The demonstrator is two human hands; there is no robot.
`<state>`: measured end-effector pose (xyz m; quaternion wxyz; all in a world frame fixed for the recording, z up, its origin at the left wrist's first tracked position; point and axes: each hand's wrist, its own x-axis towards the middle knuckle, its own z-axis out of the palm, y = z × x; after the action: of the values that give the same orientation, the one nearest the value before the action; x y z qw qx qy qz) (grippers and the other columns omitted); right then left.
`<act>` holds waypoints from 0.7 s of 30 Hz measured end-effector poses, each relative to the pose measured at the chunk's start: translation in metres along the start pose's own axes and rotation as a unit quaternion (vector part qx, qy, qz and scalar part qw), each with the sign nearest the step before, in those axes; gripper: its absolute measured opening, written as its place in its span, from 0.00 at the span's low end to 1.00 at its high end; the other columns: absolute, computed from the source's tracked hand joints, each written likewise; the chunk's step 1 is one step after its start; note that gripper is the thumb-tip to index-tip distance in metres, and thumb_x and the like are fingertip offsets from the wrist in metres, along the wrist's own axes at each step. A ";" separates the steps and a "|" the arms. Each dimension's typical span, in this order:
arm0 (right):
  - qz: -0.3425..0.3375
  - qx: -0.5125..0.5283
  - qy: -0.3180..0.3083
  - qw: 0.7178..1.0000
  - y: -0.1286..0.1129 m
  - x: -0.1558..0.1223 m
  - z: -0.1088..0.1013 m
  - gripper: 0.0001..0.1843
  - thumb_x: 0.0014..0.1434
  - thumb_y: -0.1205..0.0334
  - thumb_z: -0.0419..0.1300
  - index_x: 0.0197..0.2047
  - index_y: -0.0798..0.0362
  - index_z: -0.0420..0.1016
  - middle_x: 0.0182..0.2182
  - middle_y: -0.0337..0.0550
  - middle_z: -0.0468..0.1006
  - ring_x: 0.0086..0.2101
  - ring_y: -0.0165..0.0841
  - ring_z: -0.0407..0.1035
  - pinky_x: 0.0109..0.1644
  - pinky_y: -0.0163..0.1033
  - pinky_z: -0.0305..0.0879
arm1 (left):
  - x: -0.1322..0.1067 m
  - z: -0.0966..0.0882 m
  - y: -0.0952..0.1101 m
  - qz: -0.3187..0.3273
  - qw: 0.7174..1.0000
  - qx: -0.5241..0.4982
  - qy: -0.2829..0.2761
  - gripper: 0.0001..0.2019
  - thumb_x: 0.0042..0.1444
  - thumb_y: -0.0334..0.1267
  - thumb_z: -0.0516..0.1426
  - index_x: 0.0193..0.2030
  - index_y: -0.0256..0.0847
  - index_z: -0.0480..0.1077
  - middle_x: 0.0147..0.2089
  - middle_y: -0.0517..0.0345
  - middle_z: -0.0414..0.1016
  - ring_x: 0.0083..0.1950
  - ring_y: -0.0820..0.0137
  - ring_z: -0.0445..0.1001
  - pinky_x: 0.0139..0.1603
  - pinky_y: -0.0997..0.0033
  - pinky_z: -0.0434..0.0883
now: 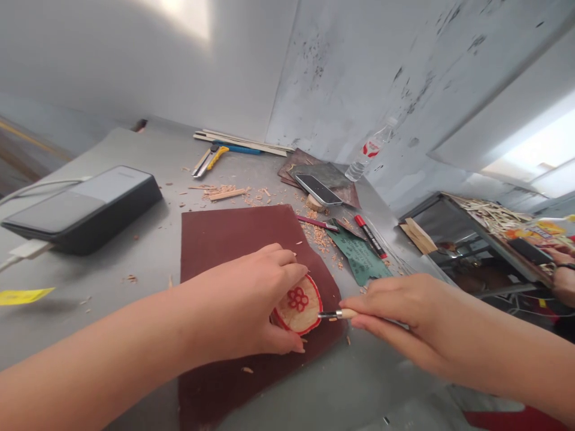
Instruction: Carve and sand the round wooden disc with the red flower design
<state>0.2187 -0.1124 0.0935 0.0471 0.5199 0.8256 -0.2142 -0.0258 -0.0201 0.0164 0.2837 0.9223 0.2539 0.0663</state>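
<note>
A round wood slice [290, 316] with a red flower drawn on its face and a red rim lies on a dark red-brown leather sheet [224, 239]. Around its left side curl the fingers and thumb of my left hand [265, 299], gripping it. My right hand [399, 314] is closed around the pale wooden handle of a carving gouge [335, 314]. The metal tip of the gouge touches the slice's right edge at the red line. Small wood shavings are scattered on the leather close to both hands.
Behind the leather lie a yellow utility knife [218, 157], wood strips [229, 193] and shavings. A phone [318, 190], red marker [371, 237], green sheet [359, 254] and water bottle [371, 149] stand right. A power station [85, 203] sits left. Another person's hand [563, 266] shows far right.
</note>
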 end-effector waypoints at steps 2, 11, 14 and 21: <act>-0.004 -0.004 -0.010 1.000 -0.001 0.002 0.000 0.18 0.76 0.56 0.52 0.46 0.47 0.84 0.31 0.42 0.82 0.30 0.34 0.74 0.38 0.37 0.66 | 0.000 0.000 -0.001 0.000 1.000 -0.004 -0.003 0.26 0.51 0.52 0.70 0.54 0.45 0.77 0.51 0.54 0.77 0.51 0.57 0.76 0.47 0.59 0.74; -0.033 -0.028 -0.049 0.998 0.002 0.011 -0.001 0.18 0.76 0.59 0.51 0.42 0.50 0.82 0.28 0.40 0.77 0.29 0.32 0.70 0.34 0.37 0.58 | 0.002 0.005 -0.004 -0.002 1.000 -0.013 -0.008 0.29 0.51 0.57 0.71 0.55 0.46 0.76 0.55 0.53 0.75 0.53 0.56 0.75 0.50 0.59 0.74; -0.057 -0.022 -0.056 0.997 0.009 0.014 -0.002 0.19 0.77 0.56 0.49 0.45 0.50 0.82 0.28 0.40 0.77 0.28 0.31 0.68 0.33 0.36 0.57 | 0.003 0.009 -0.006 -0.009 1.000 -0.014 -0.008 0.29 0.50 0.59 0.71 0.54 0.47 0.76 0.54 0.54 0.74 0.50 0.57 0.76 0.50 0.58 0.74; -0.071 -0.006 -0.045 0.996 0.021 0.011 0.010 0.22 0.78 0.53 0.47 0.53 0.51 0.81 0.31 0.42 0.78 0.30 0.32 0.69 0.35 0.37 0.59 | 0.001 0.008 -0.005 0.004 1.000 0.001 -0.009 0.29 0.52 0.60 0.70 0.54 0.44 0.76 0.55 0.50 0.75 0.53 0.54 0.76 0.47 0.59 0.74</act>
<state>0.2310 -0.0993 0.0744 0.0720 0.4497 0.8587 -0.2349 -0.0252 -0.0200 0.0073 0.2845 0.9242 0.2478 0.0591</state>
